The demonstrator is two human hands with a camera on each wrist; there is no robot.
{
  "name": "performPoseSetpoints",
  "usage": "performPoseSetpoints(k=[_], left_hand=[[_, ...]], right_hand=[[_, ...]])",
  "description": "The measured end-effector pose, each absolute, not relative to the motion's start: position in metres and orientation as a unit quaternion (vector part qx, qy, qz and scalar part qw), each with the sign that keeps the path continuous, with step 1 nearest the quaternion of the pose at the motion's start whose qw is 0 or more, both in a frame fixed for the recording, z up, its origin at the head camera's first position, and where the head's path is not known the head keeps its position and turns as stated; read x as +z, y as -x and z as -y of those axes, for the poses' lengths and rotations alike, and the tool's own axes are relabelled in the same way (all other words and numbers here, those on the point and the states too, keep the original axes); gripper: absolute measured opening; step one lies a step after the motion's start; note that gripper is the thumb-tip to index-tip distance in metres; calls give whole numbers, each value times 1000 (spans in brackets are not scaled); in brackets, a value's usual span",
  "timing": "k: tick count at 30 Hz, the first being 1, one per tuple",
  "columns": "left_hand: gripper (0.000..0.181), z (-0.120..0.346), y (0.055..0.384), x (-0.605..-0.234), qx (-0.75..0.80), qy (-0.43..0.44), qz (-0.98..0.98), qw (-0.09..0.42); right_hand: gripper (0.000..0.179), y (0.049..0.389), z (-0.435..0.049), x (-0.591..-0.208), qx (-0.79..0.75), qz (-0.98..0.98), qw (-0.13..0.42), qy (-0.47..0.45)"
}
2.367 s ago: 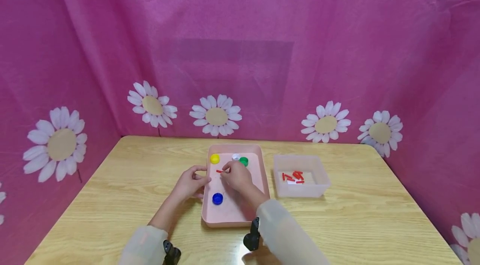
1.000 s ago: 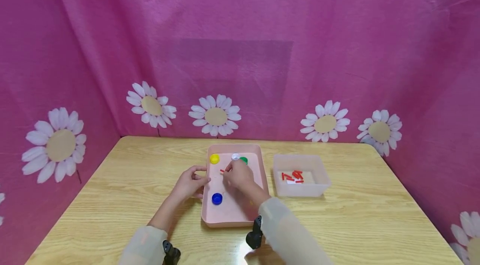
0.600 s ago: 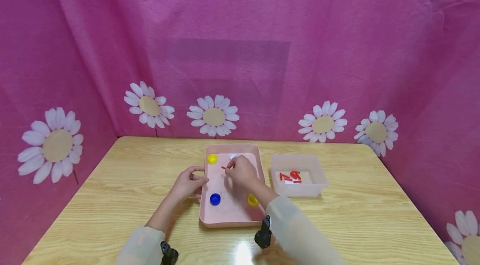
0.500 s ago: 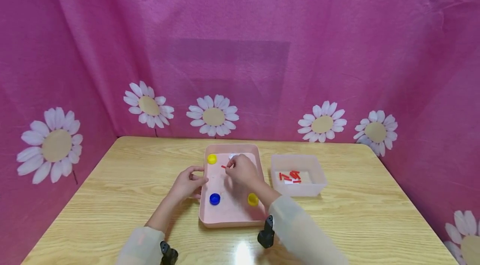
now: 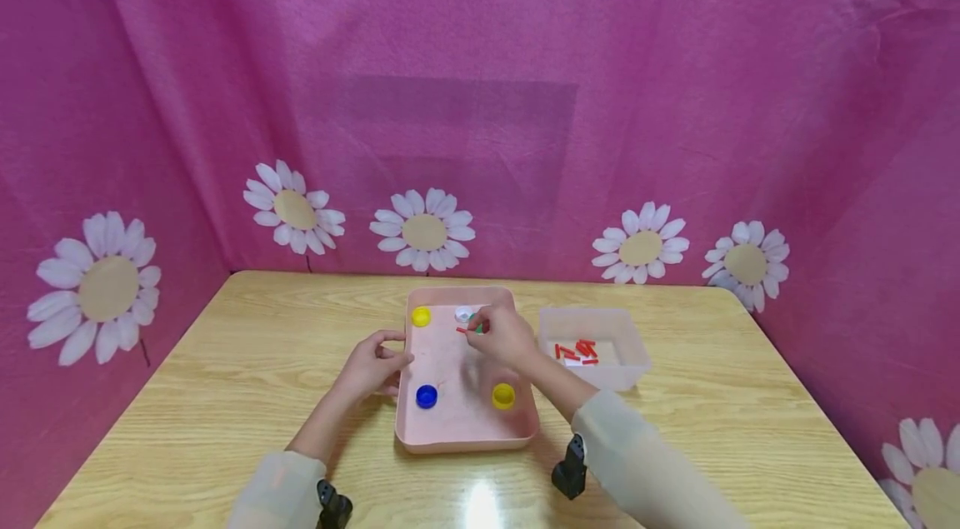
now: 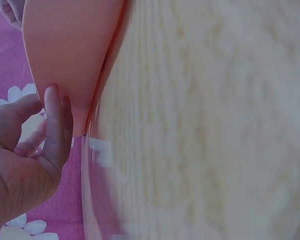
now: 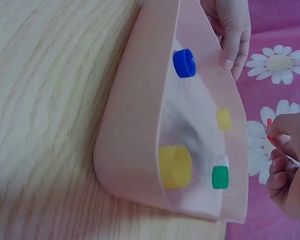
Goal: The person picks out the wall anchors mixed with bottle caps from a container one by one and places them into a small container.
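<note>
My right hand (image 5: 504, 335) pinches a small red stick (image 5: 461, 331) between thumb and fingertips, above the far part of the pink tray (image 5: 450, 431). In the right wrist view, the red stick (image 7: 269, 128) stands out from the fingertips. My left hand (image 5: 369, 364) grips the tray's left edge, with the thumb at the rim and fingers against the outer wall (image 6: 70, 55). Bottle caps lie in the tray: blue (image 5: 427, 396) near left, a yellow cap (image 5: 503, 396) near right, another yellow cap (image 5: 421, 316) far left, and a white cap (image 5: 463, 314) beside a partly hidden green cap (image 7: 220, 177).
A translucent plastic box (image 5: 630, 358) stands right of the tray, with several red sticks (image 5: 585, 348) and a white piece lying in it. Both stand on a wooden table (image 5: 720, 396). A pink flowered cloth (image 5: 525, 179) hangs behind and at the sides.
My right hand has moved right with the red stick still pinched, uncovering the near-right yellow cap. My left hand keeps its grip on the tray. The head view has shifted slightly.
</note>
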State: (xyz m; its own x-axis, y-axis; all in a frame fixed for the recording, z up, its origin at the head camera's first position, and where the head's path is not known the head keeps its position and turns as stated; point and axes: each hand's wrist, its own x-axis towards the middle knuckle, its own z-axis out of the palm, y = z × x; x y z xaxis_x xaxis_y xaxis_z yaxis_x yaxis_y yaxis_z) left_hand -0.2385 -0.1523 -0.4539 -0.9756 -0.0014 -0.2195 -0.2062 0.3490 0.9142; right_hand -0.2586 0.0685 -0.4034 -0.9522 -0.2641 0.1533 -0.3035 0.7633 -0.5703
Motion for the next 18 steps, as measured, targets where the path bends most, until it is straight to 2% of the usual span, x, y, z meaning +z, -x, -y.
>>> performPoseSetpoints(k=[6, 18], left_hand=[[43, 153, 240, -455, 567, 63, -816, 91], [43, 153, 240, -455, 567, 66, -816, 92]], right_hand=[[4, 257, -85, -396, 310, 935, 56, -161], [7, 252, -115, -385, 321, 935, 63, -138]])
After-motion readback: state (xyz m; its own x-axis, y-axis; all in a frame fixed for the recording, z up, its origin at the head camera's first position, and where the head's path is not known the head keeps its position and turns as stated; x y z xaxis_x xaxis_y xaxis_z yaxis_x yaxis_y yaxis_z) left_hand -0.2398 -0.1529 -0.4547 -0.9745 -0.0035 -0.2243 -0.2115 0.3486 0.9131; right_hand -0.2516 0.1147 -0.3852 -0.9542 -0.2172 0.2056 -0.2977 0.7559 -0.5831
